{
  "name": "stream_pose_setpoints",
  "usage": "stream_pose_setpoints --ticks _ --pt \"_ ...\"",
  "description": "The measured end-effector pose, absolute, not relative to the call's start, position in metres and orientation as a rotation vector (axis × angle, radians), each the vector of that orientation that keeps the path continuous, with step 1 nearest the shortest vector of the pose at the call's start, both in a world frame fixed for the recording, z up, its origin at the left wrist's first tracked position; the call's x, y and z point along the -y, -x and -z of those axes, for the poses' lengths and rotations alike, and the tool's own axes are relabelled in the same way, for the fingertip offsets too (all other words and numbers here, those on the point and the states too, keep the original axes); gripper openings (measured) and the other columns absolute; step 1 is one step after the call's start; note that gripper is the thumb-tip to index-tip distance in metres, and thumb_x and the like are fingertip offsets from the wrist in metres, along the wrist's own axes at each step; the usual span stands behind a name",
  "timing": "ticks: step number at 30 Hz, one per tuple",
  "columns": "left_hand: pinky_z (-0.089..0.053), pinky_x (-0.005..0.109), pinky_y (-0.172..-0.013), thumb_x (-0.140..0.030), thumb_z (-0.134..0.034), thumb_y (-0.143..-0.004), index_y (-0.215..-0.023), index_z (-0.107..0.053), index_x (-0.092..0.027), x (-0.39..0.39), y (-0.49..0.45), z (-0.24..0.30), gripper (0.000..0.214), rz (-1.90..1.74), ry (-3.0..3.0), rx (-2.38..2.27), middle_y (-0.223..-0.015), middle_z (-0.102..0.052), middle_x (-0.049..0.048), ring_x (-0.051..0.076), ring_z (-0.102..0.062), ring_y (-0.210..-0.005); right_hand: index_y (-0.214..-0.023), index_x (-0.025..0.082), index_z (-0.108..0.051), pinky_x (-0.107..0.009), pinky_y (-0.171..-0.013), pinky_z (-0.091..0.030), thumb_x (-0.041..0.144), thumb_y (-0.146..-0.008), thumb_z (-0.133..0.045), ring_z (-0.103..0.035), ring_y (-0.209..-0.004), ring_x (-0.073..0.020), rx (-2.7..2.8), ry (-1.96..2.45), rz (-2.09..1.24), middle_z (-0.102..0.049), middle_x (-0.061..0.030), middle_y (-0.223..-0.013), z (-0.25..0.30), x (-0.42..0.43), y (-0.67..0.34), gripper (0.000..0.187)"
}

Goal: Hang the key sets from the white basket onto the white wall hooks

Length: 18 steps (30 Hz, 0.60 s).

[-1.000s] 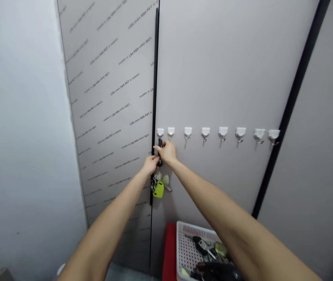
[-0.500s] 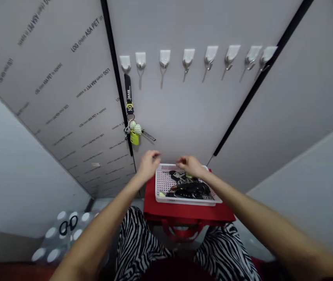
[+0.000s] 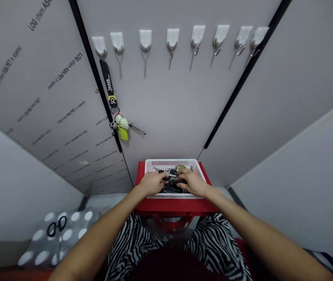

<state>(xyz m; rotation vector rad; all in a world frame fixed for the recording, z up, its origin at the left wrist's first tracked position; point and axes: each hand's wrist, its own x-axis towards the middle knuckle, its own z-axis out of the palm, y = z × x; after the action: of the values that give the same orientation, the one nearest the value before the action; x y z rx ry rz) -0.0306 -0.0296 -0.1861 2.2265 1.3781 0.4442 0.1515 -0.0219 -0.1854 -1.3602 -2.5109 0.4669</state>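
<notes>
A shallow white plastic basket holds a jumble of dark keys and key fobs, with an olive-coloured piece near its back. My left hand reaches over the left side, fingers curled down among the keys. From the right comes my right hand, its fingers bent round things in the pile. A thin dark strip lies between the two sets of fingertips; what each hand grips is mostly hidden. On the leftmost hook hangs a black strap keychain with a yellow-green tag and small charms.
A row of white adhesive hooks runs across the grey panel. Under the basket is a red bag with handles, above zebra-striped trousers. Lower left, black-handled scissors lie on a pack of white-capped bottles.
Both hands have come down from above the basket's back edge into the keys. The view has shifted, so the hooks and hanging keychain appear further up and left.
</notes>
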Motion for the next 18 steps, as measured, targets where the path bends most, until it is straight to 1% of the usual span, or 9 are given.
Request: stream_pose_setpoints --ticks 1,3,5,7,9,12,14,16,18 --pt "-0.033 0.023 -0.063 -0.020 -0.049 -0.057 -0.080 -0.054 -0.026 0.031 0.030 0.186 0.025 -0.472 -2.201 -1.346 -0.064 -0.056 -0.0005 0.015 -0.050 -0.066 -0.074 0.016 -0.058 -0.030 -0.074 -0.032 0.028 -0.062 -0.049 -0.045 -0.085 -0.0166 2.473 1.353 -0.486 -0.054 -0.0064 -0.086 0.184 0.023 -0.153 0.019" --pt "-0.032 0.021 -0.058 -0.022 -0.052 -0.054 -0.074 -0.055 -0.024 0.031 0.028 0.187 0.020 -0.542 -2.129 -1.305 -0.061 -0.055 -0.0016 0.014 -0.048 -0.061 -0.073 0.015 -0.057 -0.027 -0.070 -0.034 0.027 -0.066 -0.044 -0.048 -0.077 -0.0138 2.345 1.336 -0.583 -0.056 -0.0045 -0.078 0.178 0.023 -0.152 0.019" --pt "-0.032 0.019 -0.054 -0.026 -0.049 -0.057 -0.067 -0.055 -0.020 0.027 0.024 0.186 0.013 -0.652 -1.989 -1.256 -0.057 -0.052 -0.0017 0.012 -0.046 -0.056 -0.072 0.014 -0.057 -0.024 -0.061 -0.037 0.031 -0.068 -0.041 -0.049 -0.064 -0.0113 2.195 1.338 -0.723 -0.056 -0.0017 -0.067 0.167 0.021 -0.148 0.023" --pt "-0.031 0.019 -0.052 -0.027 -0.042 -0.063 -0.063 -0.053 -0.017 0.022 0.018 0.180 0.015 -0.788 -1.794 -1.168 -0.052 -0.049 -0.0021 0.010 -0.043 -0.052 -0.070 0.014 -0.056 -0.022 -0.053 -0.036 0.035 -0.066 -0.041 -0.047 -0.055 -0.0097 2.059 1.330 -0.840 -0.054 0.0008 -0.059 0.152 0.017 -0.144 0.026" --pt "-0.031 0.018 -0.052 -0.029 -0.039 -0.066 -0.060 -0.051 -0.015 0.018 0.014 0.170 0.020 -0.884 -1.632 -1.052 -0.050 -0.047 -0.0025 0.008 -0.042 -0.050 -0.066 0.013 -0.055 -0.020 -0.051 -0.036 0.036 -0.065 -0.042 -0.047 -0.052 -0.0088 1.925 1.285 -0.906 -0.053 0.0016 -0.056 0.138 0.010 -0.139 0.027" --pt "-0.030 0.018 -0.052 -0.032 -0.041 -0.065 -0.058 -0.052 -0.013 0.015 0.011 0.150 0.023 -0.947 -1.500 -0.913 -0.047 -0.044 -0.0031 0.007 -0.039 -0.047 -0.066 0.013 -0.053 -0.021 -0.051 -0.038 0.034 -0.064 -0.042 -0.048 -0.051 -0.0084 1.674 1.235 -0.966 -0.054 0.0003 -0.058 0.119 0.001 -0.129 0.024" --pt "-0.029 0.018 -0.050 -0.034 -0.043 -0.064 -0.064 -0.053 -0.012 0.015 0.011 0.137 0.024 -0.992 -1.419 -0.860 -0.044 -0.043 -0.0040 0.006 -0.038 -0.045 -0.072 0.013 -0.053 -0.024 -0.053 -0.040 0.030 -0.064 -0.043 -0.050 -0.053 -0.0099 1.603 1.197 -0.989 -0.056 -0.0018 -0.063 0.106 0.002 -0.123 0.021" --pt "-0.028 0.018 -0.047 -0.036 -0.043 -0.064 -0.070 -0.053 -0.012 0.016 0.015 0.126 0.027 -1.068 -1.329 -0.834 -0.043 -0.041 -0.0049 0.005 -0.036 -0.043 -0.079 0.015 -0.052 -0.027 -0.061 -0.041 0.027 -0.064 -0.045 -0.052 -0.064 -0.0125 1.619 1.131 -0.868 -0.057 -0.0044 -0.073 0.091 0.013 -0.119 0.021" --pt "-0.026 0.018 -0.045 -0.038 -0.044 -0.063 -0.074 -0.052 -0.012 0.017 0.020 0.117 0.029 -1.156 -1.241 -0.838 -0.043 -0.040 -0.0054 0.004 -0.035 -0.041 -0.088 0.018 -0.049 -0.028 -0.070 -0.040 0.028 -0.068 -0.044 -0.050 -0.077 -0.0134 1.652 1.109 -0.625 -0.054 -0.0054 -0.087 0.076 0.028 -0.121 0.023"
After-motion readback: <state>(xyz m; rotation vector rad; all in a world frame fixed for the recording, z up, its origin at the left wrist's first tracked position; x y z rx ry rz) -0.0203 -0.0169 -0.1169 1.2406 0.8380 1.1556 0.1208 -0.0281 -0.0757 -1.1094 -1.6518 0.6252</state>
